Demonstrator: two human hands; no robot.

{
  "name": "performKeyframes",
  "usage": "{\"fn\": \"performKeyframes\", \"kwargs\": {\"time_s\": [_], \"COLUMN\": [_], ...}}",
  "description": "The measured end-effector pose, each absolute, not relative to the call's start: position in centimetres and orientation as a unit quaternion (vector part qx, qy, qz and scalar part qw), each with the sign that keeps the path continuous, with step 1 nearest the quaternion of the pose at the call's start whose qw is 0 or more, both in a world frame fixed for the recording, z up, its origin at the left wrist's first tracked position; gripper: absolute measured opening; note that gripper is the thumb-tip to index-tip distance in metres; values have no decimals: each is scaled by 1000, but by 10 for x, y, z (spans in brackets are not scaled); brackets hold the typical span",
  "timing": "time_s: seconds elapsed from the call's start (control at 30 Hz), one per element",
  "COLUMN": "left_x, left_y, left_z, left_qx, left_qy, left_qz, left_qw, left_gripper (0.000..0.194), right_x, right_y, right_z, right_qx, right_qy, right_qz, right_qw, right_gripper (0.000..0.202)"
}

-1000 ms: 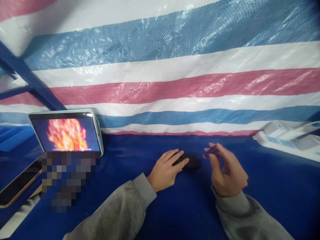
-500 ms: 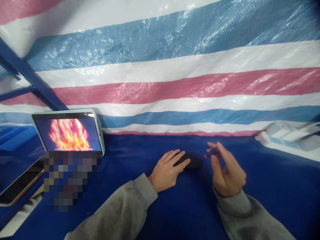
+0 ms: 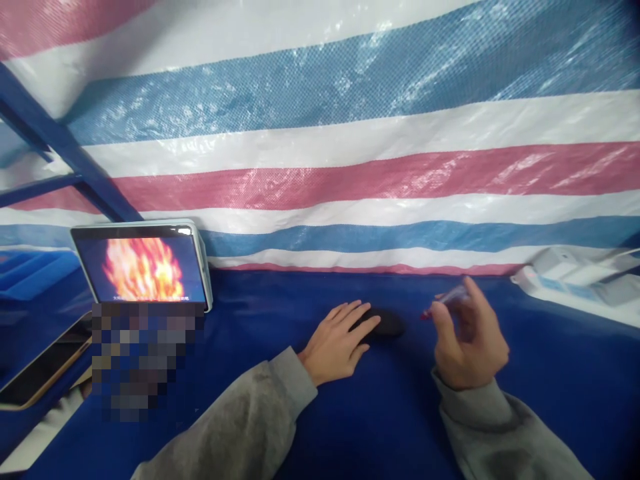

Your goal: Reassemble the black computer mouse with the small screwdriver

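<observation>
Pinching a small clear object with a reddish tip between thumb and fingers, the right hand is just right of a dark oval object, a narrow gap between. The left hand lies loose, fingers spread over that oval's left edge. Blue worktop runs from the hands to its far edge by the striped sheet, between a tablet at left and a white power strip far right.
</observation>
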State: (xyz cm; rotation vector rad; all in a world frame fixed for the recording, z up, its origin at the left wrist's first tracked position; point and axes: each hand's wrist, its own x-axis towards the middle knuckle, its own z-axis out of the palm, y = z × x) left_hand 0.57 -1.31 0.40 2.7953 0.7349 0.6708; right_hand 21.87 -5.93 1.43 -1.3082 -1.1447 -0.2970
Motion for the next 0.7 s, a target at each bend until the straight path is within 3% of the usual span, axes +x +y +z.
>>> {"fn": "performKeyframes", "kwargs": {"time_s": [0.1, 0.27, 0.43, 0.57, 0.7], "left_x": [6, 4, 1, 0, 1], "left_y": [-14, -13, -10, -5, -1], "left_z": [5, 6, 8, 8, 8], "left_qx": [929, 901, 859, 849, 844], "left_qy": [279, 337, 371, 364, 367], "left_qz": [220, 240, 286, 302, 297], "left_qw": [98, 133, 205, 236, 255], "left_gripper": [47, 43, 27, 23, 27], "right_x": [224, 233, 236, 235, 237], "right_y": [-56, -48, -44, -43, -42], "right_z": [17, 9, -12, -23, -23], "right_qx": [-621, -703, -728, -735, -730], "right_qy": [-482, -560, -617, -626, -627], "right_qz": [-116, -50, 23, 13, 5], "right_qw": [607, 436, 300, 260, 273], "right_gripper": [54, 46, 41, 32, 32]}}
